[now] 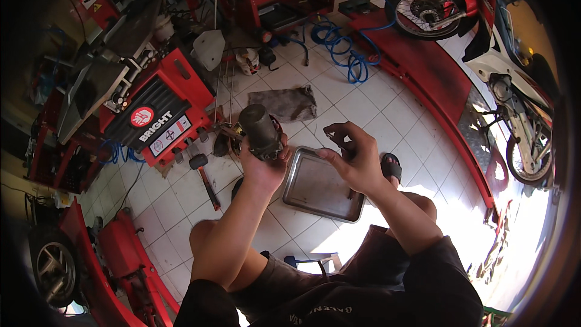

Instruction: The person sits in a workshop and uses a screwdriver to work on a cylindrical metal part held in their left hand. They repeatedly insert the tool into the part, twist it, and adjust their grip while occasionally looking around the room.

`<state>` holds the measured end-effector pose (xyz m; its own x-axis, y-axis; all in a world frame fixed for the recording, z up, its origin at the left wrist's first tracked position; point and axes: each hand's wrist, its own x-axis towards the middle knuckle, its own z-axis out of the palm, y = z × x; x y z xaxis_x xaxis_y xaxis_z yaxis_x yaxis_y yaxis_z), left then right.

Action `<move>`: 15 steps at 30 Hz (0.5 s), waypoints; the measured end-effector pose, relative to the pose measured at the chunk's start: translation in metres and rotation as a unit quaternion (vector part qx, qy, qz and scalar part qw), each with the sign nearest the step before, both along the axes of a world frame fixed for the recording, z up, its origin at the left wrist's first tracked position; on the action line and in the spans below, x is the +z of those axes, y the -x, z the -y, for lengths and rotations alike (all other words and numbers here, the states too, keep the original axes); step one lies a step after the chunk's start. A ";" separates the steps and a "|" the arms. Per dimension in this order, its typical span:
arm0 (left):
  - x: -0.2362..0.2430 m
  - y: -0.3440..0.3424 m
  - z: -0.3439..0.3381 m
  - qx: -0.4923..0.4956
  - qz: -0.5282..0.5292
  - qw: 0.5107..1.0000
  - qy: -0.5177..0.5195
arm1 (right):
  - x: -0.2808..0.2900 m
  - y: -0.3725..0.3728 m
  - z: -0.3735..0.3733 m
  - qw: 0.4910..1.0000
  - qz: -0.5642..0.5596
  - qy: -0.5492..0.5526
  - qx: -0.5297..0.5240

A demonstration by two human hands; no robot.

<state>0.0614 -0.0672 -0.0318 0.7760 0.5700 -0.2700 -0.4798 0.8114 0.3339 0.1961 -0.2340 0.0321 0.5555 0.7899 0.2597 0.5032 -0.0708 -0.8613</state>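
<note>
My left hand [266, 166] is closed around the lower end of a dark, dirty metal cylinder [258, 126], a motor-like part whose rounded end points up and away from me. To its right, my right hand [352, 156] is raised over the far edge of a shallow metal tray [324, 186]. Its thumb and forefinger stand apart with a gap between them, and the other fingers curl inward. Dark shade fills the inside of that hand, and nothing held shows clearly there. The tray lies on the floor between my legs, with a dark mark near its right side.
A hammer [204, 181] lies on the tiles to the left, near a red machine [163, 106]. Ahead are a grey rag [283, 104] and a coiled blue hose [345, 48]. A red motorcycle lift [423, 79] with a motorcycle [508, 85] runs along the right.
</note>
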 end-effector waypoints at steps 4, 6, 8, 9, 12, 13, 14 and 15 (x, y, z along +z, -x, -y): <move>0.005 0.005 0.006 -0.040 -0.006 0.995 -0.096 | 0.000 0.001 -0.003 1.000 -0.003 -0.004 0.020; 0.008 0.005 0.016 -0.070 -0.001 0.994 -0.087 | 0.004 0.004 0.000 0.999 -0.020 0.013 0.033; 0.013 0.005 0.026 -0.081 -0.005 0.993 -0.083 | 0.005 0.004 0.003 0.998 -0.023 0.002 0.056; 0.014 0.005 0.030 -0.085 -0.007 0.993 -0.080 | 0.013 0.006 0.007 0.995 -0.061 0.042 0.066; 0.005 0.005 0.032 -0.071 -0.061 0.995 -0.046 | -0.001 0.007 0.005 0.994 -0.017 -0.061 0.084; 0.002 0.003 0.032 -0.075 -0.055 0.994 -0.051 | -0.003 0.007 0.005 0.993 -0.004 -0.080 0.084; -0.002 0.001 0.033 -0.080 -0.048 0.994 -0.056 | -0.004 0.007 0.006 0.992 0.010 -0.098 0.082; -0.004 -0.001 0.034 -0.084 -0.043 0.994 -0.062 | -0.009 0.007 0.005 0.991 0.024 -0.111 0.073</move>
